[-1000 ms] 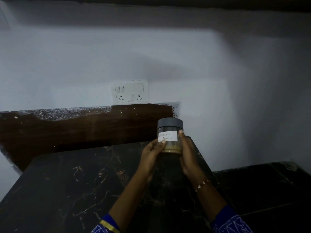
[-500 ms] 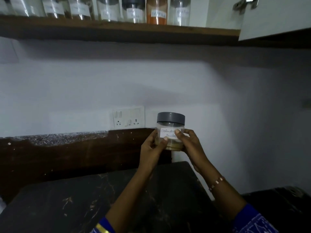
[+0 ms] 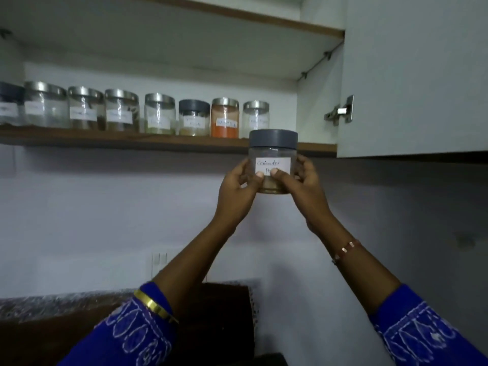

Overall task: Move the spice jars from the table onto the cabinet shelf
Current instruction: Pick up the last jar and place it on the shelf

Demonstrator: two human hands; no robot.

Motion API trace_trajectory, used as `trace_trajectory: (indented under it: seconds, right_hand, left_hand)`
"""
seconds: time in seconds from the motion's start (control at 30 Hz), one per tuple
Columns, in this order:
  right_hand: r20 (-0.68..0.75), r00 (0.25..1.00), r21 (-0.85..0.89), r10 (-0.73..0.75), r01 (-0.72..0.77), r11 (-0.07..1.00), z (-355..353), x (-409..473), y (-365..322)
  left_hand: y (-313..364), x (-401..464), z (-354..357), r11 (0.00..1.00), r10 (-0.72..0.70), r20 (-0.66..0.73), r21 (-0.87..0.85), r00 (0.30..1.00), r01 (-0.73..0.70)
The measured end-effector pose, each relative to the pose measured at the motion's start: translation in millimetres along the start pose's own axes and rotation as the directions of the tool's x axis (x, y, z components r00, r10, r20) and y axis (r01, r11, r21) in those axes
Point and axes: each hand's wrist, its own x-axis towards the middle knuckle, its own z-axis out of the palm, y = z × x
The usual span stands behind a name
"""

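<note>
Both my hands hold up a clear spice jar (image 3: pixel 273 151) with a grey lid and a white label reading "coriander". My left hand (image 3: pixel 239 187) grips its left side and my right hand (image 3: pixel 301 183) its right side, thumbs on the label. The jar is upright, level with the front edge of the wooden cabinet shelf (image 3: pixel 132 140), near the shelf's right end. A row of several labelled jars (image 3: pixel 158 117) stands on that shelf, one with orange powder (image 3: pixel 225 118) and one with a grey lid (image 3: pixel 194 117).
The white cabinet door (image 3: pixel 412 75) hangs open at the right, its hinge (image 3: pixel 340 112) beside the shelf end. An upper shelf board (image 3: pixel 211 11) runs above. A bare stretch of shelf lies right of the last jar (image 3: pixel 255 116). A wall switch plate (image 3: pixel 159 260) shows below.
My hands have raised the jar from above the dark table up to shelf height. The view has tilted upward, so the table has left the frame and the cabinet shelf has come in.
</note>
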Motion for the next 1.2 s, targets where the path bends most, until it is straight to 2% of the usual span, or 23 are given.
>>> trace_trajectory:
  seconds: [0.1, 0.2, 0.37, 0.63, 0.77, 0.87, 0.97, 1.07, 1.2]
  right_hand:
    - [-0.051, 0.997, 0.052, -0.061, 0.064, 0.997, -7, 36, -21]
    - [-0.110, 0.989, 0.027, -0.100, 0.104, 0.994, -10, 70, -31]
    - [-0.160, 0.975, -0.131, -0.152, 0.132, 0.983, -13, 113, -25]
    - [-0.123, 0.976, -0.283, -0.180, 0.139, 0.949, -26, 151, 2]
    - [-0.189, 0.969, -0.359, -0.163, 0.086, 0.929, -32, 165, 14]
    - [-0.160, 0.975, -0.465, -0.156, 0.065, 0.883, -36, 178, 22]
    - [-0.133, 0.982, -0.596, -0.132, 0.027, 0.803, -41, 190, 27]
    - [-0.109, 0.986, -0.690, -0.123, 0.014, 0.724, -41, 197, 32]
    - [-0.090, 0.989, -0.725, -0.117, 0.015, 0.689, -42, 204, 35]
  left_hand:
    - [25, 38, 10, 0.997, 0.080, -0.007, -0.022, 0.997, -0.080]
    - [39, 75, 20, 0.990, 0.135, -0.011, 0.051, 0.991, -0.135]
    - [40, 119, 34, 0.970, 0.116, 0.021, 0.214, 0.993, -0.118]
    - [24, 159, 61, 0.893, 0.100, 0.096, 0.430, 0.990, -0.132]
    - [9, 173, 74, 0.916, -0.008, 0.198, 0.395, 0.980, -0.073]
    - [10, 181, 82, 0.875, -0.060, 0.283, 0.477, 0.957, -0.086]
    - [14, 190, 87, 0.788, -0.124, 0.361, 0.602, 0.924, -0.130]
    - [13, 201, 90, 0.724, -0.189, 0.337, 0.683, 0.923, -0.101]
    - [10, 209, 92, 0.702, -0.217, 0.319, 0.707, 0.923, -0.080]
